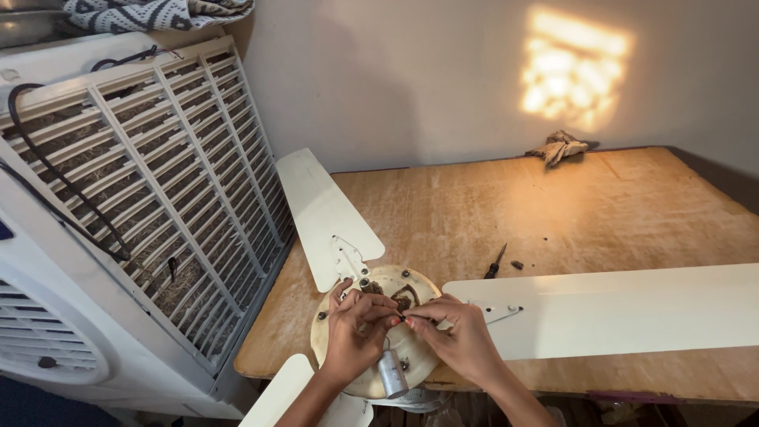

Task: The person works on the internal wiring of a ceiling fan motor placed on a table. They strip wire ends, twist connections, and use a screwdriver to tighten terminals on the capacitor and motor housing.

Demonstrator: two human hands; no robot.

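Observation:
A cream ceiling fan lies on the wooden table (553,213), its round motor hub (332,328) at the near edge with three blades spread out. My left hand (354,328) and my right hand (458,340) meet over the hub, fingertips pinched on thin wires between them. A small silver cylindrical capacitor (391,373) hangs just below my left hand on those wires. One blade (324,213) points away to the far left, another (609,310) runs to the right, a third (277,395) comes toward me.
A small dark-handled screwdriver (495,262) and a tiny dark part (516,265) lie on the table beyond the hub. A crumpled rag (560,147) sits by the far wall. A large white air cooler (134,198) with a slatted grille stands at left.

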